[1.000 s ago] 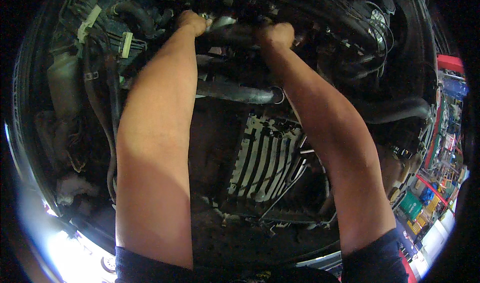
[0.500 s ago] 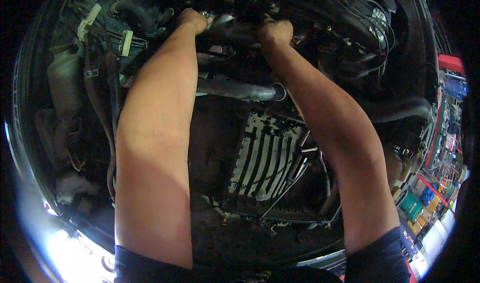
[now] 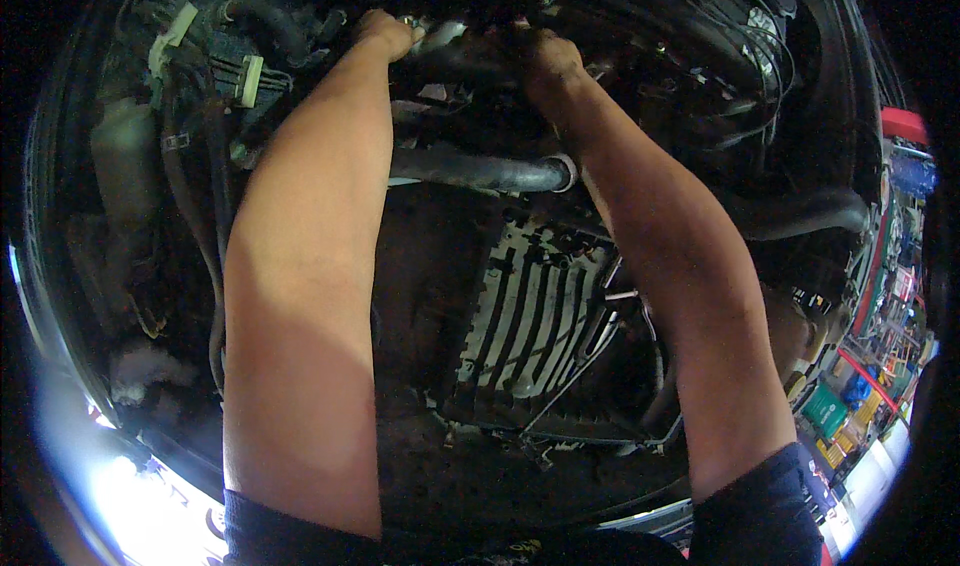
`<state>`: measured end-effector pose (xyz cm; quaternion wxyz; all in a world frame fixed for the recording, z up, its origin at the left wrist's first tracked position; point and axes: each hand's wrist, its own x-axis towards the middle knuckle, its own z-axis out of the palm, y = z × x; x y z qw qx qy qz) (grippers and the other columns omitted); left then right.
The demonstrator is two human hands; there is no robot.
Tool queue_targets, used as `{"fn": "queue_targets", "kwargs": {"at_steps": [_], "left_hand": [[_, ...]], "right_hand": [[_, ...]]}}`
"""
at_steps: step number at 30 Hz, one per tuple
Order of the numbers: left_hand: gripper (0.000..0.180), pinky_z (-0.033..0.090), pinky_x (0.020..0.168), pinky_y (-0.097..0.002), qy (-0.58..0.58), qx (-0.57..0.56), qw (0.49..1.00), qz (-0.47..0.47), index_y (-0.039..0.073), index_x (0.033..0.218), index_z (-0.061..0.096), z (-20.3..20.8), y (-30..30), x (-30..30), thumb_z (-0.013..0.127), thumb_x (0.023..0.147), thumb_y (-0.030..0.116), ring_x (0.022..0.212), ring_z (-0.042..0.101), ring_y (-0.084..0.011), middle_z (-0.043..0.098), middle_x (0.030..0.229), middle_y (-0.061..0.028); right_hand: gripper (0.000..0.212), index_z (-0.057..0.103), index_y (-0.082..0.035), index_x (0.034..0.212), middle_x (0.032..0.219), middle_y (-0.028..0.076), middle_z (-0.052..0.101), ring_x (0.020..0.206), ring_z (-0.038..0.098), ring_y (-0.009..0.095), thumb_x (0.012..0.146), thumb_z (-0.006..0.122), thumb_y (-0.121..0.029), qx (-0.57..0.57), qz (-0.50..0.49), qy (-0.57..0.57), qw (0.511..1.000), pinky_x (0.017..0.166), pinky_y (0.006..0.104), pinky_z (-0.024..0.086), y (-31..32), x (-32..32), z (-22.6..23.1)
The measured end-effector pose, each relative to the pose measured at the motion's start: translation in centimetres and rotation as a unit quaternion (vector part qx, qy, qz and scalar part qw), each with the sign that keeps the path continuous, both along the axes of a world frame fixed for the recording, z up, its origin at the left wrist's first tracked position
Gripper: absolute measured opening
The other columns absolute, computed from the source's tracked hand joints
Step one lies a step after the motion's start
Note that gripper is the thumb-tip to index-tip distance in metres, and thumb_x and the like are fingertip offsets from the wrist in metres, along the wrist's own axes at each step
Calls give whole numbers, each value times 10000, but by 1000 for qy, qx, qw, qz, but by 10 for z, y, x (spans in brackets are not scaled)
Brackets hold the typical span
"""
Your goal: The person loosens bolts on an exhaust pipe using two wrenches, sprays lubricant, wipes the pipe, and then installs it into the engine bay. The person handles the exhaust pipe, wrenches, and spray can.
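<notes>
Under the dark, grimy underside of a vehicle, a ribbed metal pan (image 3: 540, 316) and a black hose (image 3: 470, 171) are seen, with bright shelves at the right edge. The left hand (image 3: 385, 34) and right hand (image 3: 545, 61) are closed on a dark metal part (image 3: 455, 51) at the top. Since the earlier frame, both hands have stayed clamped there, the arms barely shifted.

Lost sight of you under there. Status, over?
Left hand and right hand both up on a dark engine part; grip unclear. Black hose crosses between forearms.
</notes>
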<state>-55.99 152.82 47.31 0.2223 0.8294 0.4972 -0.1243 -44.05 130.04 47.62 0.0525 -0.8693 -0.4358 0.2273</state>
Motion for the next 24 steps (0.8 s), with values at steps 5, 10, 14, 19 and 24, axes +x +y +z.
{"fn": "queue_targets", "kwargs": {"at_steps": [5,10,14,19,24], "left_hand": [[783,454,1122,-423,21,6,998,-67,-6,1377,613,-6,3,-1,791,851,546,1355,552,-362,555,1483,-213],[787,460,1116,-418,39,26,997,-55,-21,1361,621,-7,6,0,753,871,580,1354,554,-360,563,1470,-226],[797,458,1118,-419,53,21,995,-86,-28,1358,619,-5,7,0,751,868,586,1358,552,-357,556,1475,-230],[762,453,1124,-423,43,13,997,-65,-6,1347,638,-5,8,-1,742,875,584,1358,549,-367,562,1469,-226],[722,466,1109,-427,25,2,999,-44,-5,1322,656,-12,11,1,807,848,519,1349,561,-361,586,1439,-237]], "right_hand": [[314,691,-73,1186,972,96,735,902,691,236,1030,617,-336,185,-124,182,958,733,367,545,12,11,-68],[367,698,-176,1289,1213,84,731,1115,705,242,975,687,-364,83,-263,207,939,811,366,579,27,11,-69],[385,722,-197,1271,1273,67,722,1155,707,240,899,766,-286,-95,-11,-143,985,847,362,591,23,0,-22],[463,669,-191,1337,1246,71,734,1128,720,245,885,766,-219,-200,49,-90,974,863,365,587,21,-7,15],[385,610,-162,1370,1257,122,719,1130,711,310,995,599,-248,-45,-5,-24,999,858,435,595,17,5,-6]]}}
